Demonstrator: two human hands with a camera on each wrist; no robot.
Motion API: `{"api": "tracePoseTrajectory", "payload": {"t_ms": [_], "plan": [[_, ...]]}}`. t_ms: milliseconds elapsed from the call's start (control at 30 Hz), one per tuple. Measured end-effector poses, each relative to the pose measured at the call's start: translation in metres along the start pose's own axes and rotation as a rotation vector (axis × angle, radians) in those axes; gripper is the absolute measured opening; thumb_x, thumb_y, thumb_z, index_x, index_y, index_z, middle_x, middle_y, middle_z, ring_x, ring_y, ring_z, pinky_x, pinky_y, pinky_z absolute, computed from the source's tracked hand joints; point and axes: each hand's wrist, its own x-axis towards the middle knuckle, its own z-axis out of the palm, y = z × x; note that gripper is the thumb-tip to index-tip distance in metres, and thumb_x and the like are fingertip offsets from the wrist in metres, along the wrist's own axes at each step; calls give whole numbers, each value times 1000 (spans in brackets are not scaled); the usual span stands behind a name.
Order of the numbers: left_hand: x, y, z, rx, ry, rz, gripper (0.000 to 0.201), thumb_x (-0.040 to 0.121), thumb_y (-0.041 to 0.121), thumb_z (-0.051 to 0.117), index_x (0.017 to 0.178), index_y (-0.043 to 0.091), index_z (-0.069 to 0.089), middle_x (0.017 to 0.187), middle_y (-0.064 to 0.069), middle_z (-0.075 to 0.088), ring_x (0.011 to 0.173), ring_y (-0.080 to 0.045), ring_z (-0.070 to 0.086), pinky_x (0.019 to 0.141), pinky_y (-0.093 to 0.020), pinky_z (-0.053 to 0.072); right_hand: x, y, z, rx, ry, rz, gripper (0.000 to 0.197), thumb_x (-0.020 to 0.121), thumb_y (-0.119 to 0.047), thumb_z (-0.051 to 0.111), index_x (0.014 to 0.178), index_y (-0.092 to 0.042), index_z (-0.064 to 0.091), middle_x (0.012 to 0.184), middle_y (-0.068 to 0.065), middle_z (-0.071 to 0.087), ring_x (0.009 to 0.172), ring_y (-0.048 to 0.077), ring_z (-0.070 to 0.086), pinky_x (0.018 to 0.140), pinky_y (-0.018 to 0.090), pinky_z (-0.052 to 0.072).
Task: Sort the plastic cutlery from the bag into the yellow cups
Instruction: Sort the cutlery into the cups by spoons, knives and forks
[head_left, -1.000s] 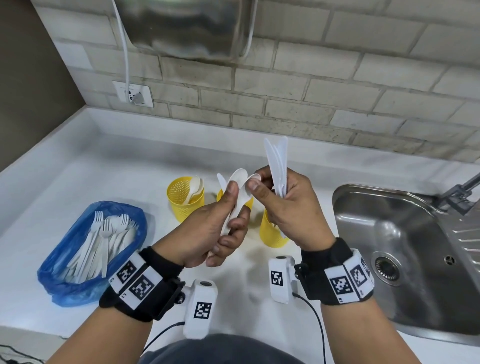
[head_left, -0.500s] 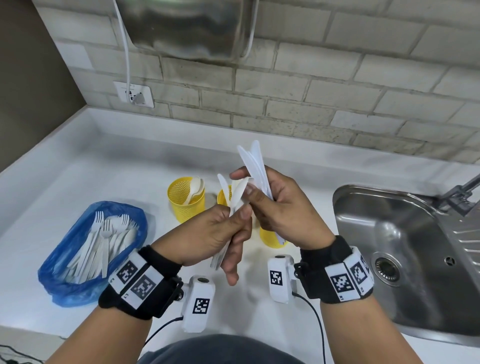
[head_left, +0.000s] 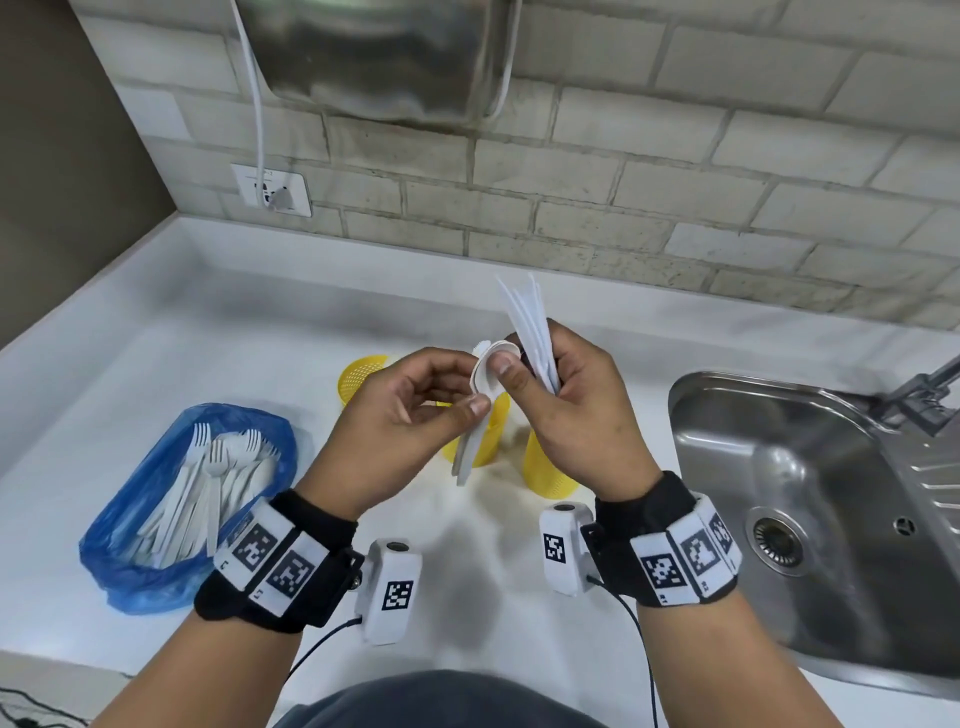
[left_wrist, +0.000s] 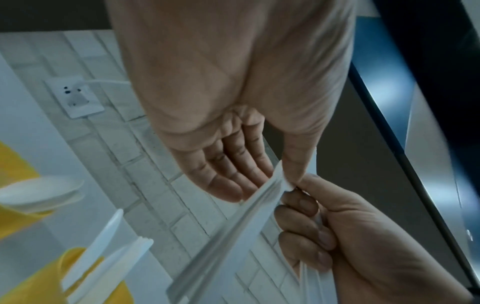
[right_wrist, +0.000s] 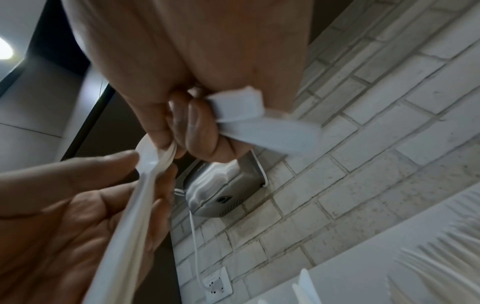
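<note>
My left hand pinches a stack of white plastic spoons between thumb and fingers, handles hanging down over the middle yellow cup. My right hand grips a bundle of white knives pointing up, and its thumb presses on the top spoon bowl. Two more yellow cups stand on the counter, one at the left and one under my right hand. The left wrist view shows knives standing in one cup and spoons in another. A blue bag of forks lies at the left.
A steel sink with a tap fills the right side. The tiled wall behind carries a socket with a white cable and a steel hand dryer. The white counter ends in a raised back edge.
The fanned spoons have come together into one stack. My left hand has shifted its grip on their handles. The knife bundle tilted left, then swung back nearly upright.
</note>
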Motion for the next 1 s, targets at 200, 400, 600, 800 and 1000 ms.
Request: {"api": "tracePoseTrajectory", "payload": {"t_ms": [200, 400, 600, 800, 1000], "plan": [[0, -2, -2, 149, 51, 3, 21, 93, 4, 72, 109, 18, 72, 88, 7, 73, 82, -13, 67, 83, -41, 62, 3, 11, 17, -9, -32, 1, 14, 97, -31, 65, 97, -17, 66, 85, 9, 69, 80, 32, 65, 77, 53, 55], [12, -7, -33, 271, 242, -9, 26, 93, 10, 72, 108, 30, 68, 90, 4, 72, 80, -24, 69, 78, -46, 62, 12, 21, 12, 385, 141, 302, 17, 97, -27, 51, 98, -13, 61, 64, -3, 37, 49, 15, 29, 48, 27, 25], [33, -5, -75, 434, 483, 9, 19, 96, 19, 66, 111, 26, 58, 93, 9, 68, 80, -15, 71, 82, -43, 61, 27, 34, 9, 698, 355, 340, 9, 108, -13, 43, 101, -12, 48, 69, 3, 48, 60, 19, 48, 61, 32, 44], [56, -18, -90, 611, 459, -60, 20, 94, 22, 66, 112, 19, 58, 94, 3, 70, 84, -22, 72, 84, -40, 57, 41, 49, 31, 579, 301, 234, 10, 111, -22, 39, 107, -17, 47, 75, 2, 63, 76, 26, 65, 86, 43, 52], [64, -46, -88, 774, 373, -138, 20, 93, 17, 67, 112, 13, 60, 95, 0, 66, 86, -23, 65, 76, -26, 43, 46, 78, 65, 291, 223, 216, 13, 109, -25, 40, 101, -23, 50, 75, 0, 58, 78, 23, 59, 86, 45, 48]]}}
